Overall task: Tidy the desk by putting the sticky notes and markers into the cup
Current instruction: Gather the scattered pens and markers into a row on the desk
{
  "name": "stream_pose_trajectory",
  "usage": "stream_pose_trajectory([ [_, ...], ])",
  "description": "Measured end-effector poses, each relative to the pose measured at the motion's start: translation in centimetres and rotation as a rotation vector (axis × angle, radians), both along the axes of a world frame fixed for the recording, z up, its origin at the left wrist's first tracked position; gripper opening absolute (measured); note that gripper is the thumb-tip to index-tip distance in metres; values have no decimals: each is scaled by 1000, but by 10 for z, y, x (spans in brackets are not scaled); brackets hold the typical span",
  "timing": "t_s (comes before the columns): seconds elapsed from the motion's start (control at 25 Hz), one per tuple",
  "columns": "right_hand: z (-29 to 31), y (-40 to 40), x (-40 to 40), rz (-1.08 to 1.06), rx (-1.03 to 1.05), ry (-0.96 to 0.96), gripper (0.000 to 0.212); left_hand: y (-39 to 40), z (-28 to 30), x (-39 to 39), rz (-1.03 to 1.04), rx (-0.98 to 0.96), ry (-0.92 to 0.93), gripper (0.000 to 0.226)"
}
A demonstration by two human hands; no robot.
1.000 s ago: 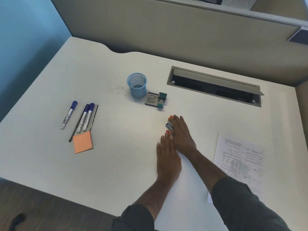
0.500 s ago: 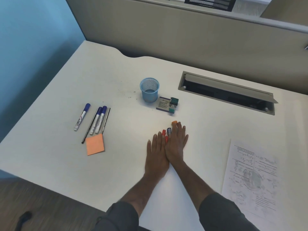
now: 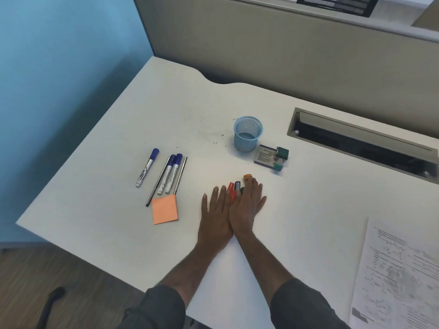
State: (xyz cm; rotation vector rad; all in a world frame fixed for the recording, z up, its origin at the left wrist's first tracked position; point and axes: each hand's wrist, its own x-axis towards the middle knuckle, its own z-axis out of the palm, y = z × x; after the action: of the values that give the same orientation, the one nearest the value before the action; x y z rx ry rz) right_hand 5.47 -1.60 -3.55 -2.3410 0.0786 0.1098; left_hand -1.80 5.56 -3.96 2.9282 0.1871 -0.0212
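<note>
Nothing is stowed yet: the light-blue mesh cup (image 3: 248,134) looks empty. Three blue-capped white markers (image 3: 169,173) and the square orange sticky-note pad (image 3: 164,209) lie left. Both hands, left (image 3: 216,216) and right (image 3: 247,207), rest flat, fingers straight, grasping nothing, covering small coloured markers (image 3: 234,189).

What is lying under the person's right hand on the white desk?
Under the right hand, coloured marker tips poke out past the fingers: red, blue, green and an orange cap. Their bodies are covered, so the count is uncertain.
</note>
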Motion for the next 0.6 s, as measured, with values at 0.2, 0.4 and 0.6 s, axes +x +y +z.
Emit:
stream_pose_trajectory([
  [0.2,0,42,-2,-39,-34,15,53,43,1,2,-29,63,12,71],
  [0.4,2,86,-5,-73,-10,44,55,89,1,5,-34,98,10,70],
  [0.6,7,121,-4,-100,72,46,51,125,0,9,-48,134,-23,70],
])
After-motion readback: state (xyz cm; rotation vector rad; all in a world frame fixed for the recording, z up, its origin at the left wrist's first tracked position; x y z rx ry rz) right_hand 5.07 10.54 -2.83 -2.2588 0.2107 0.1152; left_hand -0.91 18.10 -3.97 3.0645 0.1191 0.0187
